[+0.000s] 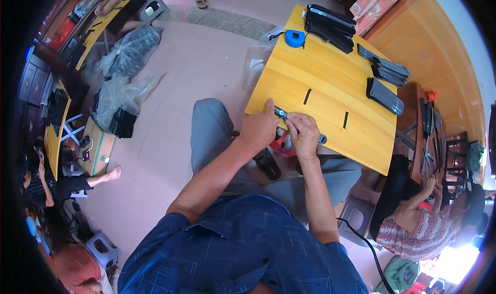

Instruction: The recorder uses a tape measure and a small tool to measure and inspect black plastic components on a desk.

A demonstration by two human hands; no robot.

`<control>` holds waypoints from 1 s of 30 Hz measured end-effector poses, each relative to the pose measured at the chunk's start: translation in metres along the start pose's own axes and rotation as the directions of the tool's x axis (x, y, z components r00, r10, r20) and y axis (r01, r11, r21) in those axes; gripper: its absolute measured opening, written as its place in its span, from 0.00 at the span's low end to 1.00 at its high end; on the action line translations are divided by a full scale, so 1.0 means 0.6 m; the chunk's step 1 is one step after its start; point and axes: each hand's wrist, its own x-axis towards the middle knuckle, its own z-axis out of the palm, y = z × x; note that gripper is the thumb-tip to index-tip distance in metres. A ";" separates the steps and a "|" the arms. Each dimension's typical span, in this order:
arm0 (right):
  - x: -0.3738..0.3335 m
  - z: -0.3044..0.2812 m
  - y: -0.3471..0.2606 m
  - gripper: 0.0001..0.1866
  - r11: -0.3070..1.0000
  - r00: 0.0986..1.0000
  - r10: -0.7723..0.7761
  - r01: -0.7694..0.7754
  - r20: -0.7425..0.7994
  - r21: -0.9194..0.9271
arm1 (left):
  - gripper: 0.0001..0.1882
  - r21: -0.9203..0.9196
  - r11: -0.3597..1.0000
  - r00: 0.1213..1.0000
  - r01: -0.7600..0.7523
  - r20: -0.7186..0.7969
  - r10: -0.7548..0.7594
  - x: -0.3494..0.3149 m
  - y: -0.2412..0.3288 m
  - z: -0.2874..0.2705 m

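Observation:
A narrow black strap (pixel 279 111) with a pale print lies across the near edge of the yellow table, between my hands. My left hand (pixel 258 128) is closed on its left end, with one finger pointing up along it. With thumb and fingers pinched together, my right hand (pixel 305 133) grips the strap farther right. A dark rounded end (pixel 323 139) sticks out beyond my right hand, and whether it belongs to the same strap is hidden. Beyond my hands, two short black strips (pixel 307 96) lie apart on the tabletop.
On the yellow table (pixel 279 69) are a blue tape measure (pixel 295 38) and stacks of black straps (pixel 330 28) along the far and right sides. Something red (pixel 283 143) shows below my hands. Plastic bags (pixel 129 51) lie on the floor; a person (pixel 418 227) sits at right.

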 end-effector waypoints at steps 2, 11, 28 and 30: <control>-0.001 0.000 0.001 0.09 1.000 1.000 -0.006 0.006 -0.004 -0.004 | 0.31 -0.007 1.000 0.999 0.011 0.032 -0.011 0.001 0.000 -0.001; 0.000 0.000 0.002 0.08 1.000 1.000 -0.003 0.003 0.006 0.015 | 0.26 0.117 0.991 0.996 -0.060 0.071 0.052 0.014 -0.010 -0.003; -0.001 0.002 0.006 0.08 1.000 1.000 0.004 -0.004 0.000 0.029 | 0.23 0.079 0.997 0.997 -0.008 0.081 0.002 0.016 -0.011 -0.008; -0.001 0.002 0.008 0.08 0.999 1.000 -0.002 0.002 -0.010 0.042 | 0.23 0.104 0.995 0.995 0.001 0.096 -0.011 0.019 -0.014 -0.008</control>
